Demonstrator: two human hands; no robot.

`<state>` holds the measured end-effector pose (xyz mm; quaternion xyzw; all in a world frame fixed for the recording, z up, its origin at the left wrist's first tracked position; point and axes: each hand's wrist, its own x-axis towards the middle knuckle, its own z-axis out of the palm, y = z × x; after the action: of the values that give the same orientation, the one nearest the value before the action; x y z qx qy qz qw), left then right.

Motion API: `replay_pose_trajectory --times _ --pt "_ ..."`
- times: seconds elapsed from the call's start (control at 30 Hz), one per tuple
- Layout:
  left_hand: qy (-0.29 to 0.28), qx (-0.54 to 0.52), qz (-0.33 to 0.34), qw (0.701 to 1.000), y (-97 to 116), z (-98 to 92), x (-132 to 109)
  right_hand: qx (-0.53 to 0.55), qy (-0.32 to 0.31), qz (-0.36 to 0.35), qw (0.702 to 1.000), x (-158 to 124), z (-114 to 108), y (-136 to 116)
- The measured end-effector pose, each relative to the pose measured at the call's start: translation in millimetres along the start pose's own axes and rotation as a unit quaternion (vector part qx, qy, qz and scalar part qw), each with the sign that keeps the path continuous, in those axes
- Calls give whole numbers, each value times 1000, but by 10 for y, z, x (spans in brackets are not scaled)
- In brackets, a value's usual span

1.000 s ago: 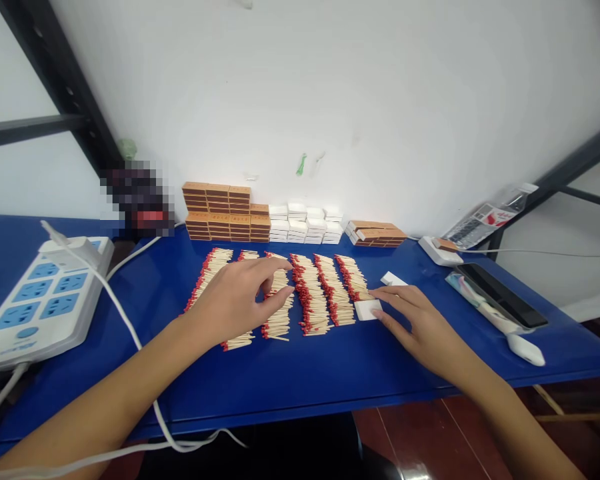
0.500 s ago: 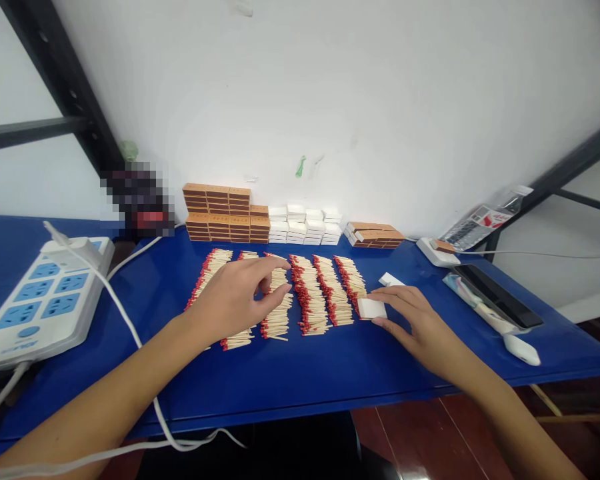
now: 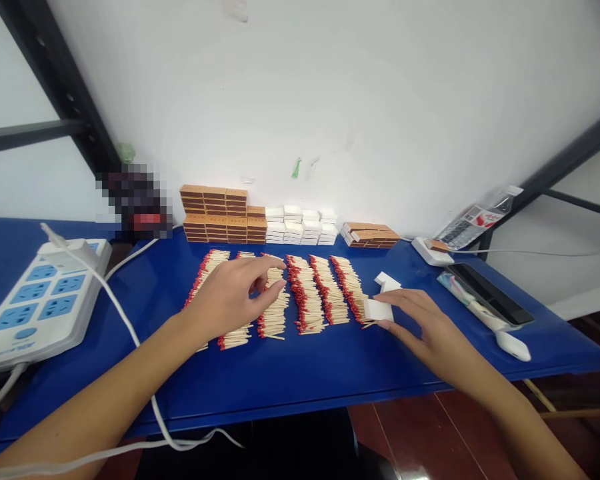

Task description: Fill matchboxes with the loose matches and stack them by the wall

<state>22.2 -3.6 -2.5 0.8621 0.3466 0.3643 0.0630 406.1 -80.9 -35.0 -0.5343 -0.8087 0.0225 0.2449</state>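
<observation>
White box [image 3: 379, 310] is at the near end of the rightmost match row [image 3: 345, 280]; its long axis appears to run left to right, one end facing the row. Compared with the earlier frame, it sits farther right relative to the row. The right hand [image 3: 430, 327] pinches it between thumb and fingers, left of the palm. The left hand [image 3: 230, 293] holds thumb and index fingertips apart.

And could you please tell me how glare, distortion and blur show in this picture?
In the head view, glare hits the red floor, the white power strip looks stretched near the left edge, one dark patch is pixelated, and matchsticks look reasonably sharp.
</observation>
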Motion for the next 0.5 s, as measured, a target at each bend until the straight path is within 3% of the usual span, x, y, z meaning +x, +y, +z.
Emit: replay_pose_trajectory --times 0.1,0.27,0.5 --pt "-3 -2 -4 1000 3 -9 8 12 -18 31 999 -80 -82 -38" --pt "1 5 -2 1000 2 -7 9 67 -123 53 989 -192 -151 -126" --pt "8 6 11 1000 -15 8 -5 87 -130 54 986 -116 -59 -155"
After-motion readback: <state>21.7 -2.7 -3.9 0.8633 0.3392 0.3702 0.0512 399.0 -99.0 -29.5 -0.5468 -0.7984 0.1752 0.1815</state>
